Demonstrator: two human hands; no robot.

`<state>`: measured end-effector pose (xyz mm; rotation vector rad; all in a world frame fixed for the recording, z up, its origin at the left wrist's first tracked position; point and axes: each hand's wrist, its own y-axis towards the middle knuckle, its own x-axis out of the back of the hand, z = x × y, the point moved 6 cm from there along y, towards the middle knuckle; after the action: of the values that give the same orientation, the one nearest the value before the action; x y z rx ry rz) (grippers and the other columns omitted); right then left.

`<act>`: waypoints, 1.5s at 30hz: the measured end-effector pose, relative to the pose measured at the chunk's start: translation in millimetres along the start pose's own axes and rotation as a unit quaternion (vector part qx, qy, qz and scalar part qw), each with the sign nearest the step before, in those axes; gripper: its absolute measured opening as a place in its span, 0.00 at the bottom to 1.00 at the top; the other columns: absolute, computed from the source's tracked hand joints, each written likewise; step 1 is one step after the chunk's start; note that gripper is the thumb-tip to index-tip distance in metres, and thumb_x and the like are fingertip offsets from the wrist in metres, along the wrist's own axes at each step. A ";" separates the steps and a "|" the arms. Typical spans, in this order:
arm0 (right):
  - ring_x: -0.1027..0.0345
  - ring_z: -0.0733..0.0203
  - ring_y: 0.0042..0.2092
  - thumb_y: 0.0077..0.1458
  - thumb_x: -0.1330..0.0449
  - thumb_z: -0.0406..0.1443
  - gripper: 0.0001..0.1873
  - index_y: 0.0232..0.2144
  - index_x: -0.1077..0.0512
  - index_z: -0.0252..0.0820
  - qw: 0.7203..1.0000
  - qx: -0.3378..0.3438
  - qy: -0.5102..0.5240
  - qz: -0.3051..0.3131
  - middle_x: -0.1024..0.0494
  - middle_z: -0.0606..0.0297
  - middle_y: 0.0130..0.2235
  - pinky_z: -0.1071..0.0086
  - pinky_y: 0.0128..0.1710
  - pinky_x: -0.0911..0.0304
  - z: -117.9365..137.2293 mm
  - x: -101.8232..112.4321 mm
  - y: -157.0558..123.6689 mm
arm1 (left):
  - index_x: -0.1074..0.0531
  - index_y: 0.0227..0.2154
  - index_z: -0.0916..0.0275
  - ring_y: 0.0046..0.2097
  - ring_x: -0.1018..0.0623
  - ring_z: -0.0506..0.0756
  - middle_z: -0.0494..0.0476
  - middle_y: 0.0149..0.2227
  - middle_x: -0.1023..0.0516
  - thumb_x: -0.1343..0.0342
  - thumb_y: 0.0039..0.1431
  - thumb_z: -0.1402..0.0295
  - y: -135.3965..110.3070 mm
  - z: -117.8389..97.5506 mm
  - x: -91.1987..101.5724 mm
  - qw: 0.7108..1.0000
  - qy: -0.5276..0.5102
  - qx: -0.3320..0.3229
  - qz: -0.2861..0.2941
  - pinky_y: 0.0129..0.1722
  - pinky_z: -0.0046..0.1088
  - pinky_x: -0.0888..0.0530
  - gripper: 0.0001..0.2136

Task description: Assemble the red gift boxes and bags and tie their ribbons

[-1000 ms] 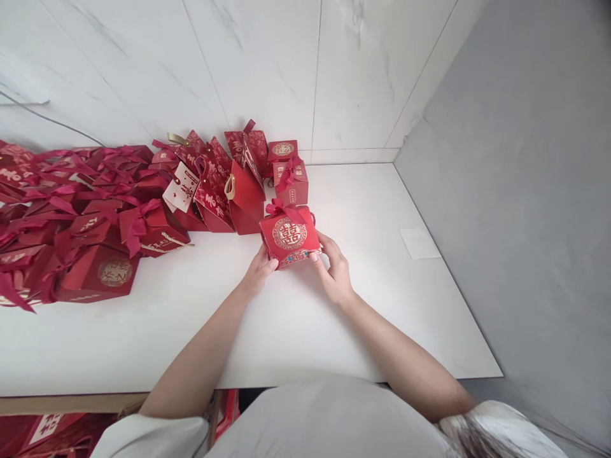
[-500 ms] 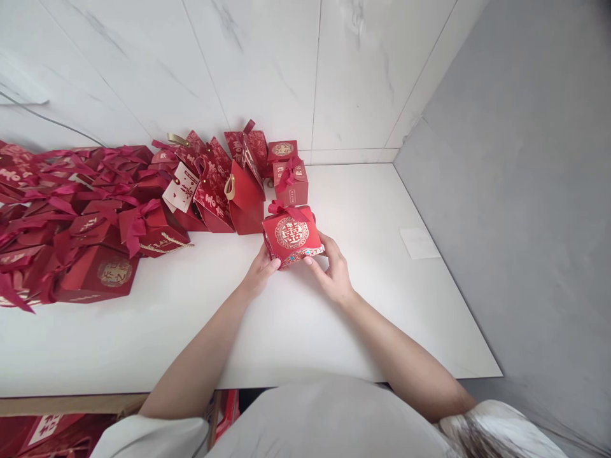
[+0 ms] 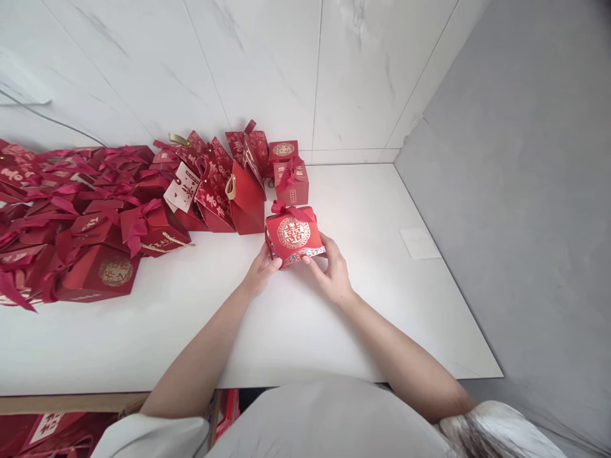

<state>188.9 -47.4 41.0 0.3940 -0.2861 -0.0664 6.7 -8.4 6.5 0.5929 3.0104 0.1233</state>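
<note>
Clasping red gift box (image 3: 292, 234) between left hand (image 3: 260, 272) and right hand (image 3: 331, 270), fingers closed on opposite sides, seemingly to steady it tilted on the tabletop (image 3: 334, 324), printed face upward. Left of the hands, heaped red boxes (image 3: 95, 216).

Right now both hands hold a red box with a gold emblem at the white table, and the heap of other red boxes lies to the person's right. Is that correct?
Not quite. The head view shows the left hand and right hand holding the red box at the white table, but the heap of other red boxes lies to the person's left, not right.
</note>
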 end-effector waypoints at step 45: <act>0.23 0.57 0.29 0.58 0.44 0.42 0.37 0.66 0.48 0.44 0.876 -0.314 0.365 0.016 0.19 0.66 0.29 0.57 0.38 0.27 -48.0 -18.0 0.1 | 0.35 0.63 0.59 0.30 0.28 0.51 0.52 0.28 0.30 0.47 0.66 0.56 -7.8 -25.8 3.6 0.993 0.033 -0.078 -0.079 0.35 0.31 0.28 0.26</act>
<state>185.5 -27.4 -6.0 -0.2517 0.4800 0.0269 -1.7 -15.9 31.2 0.3414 3.0583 0.3717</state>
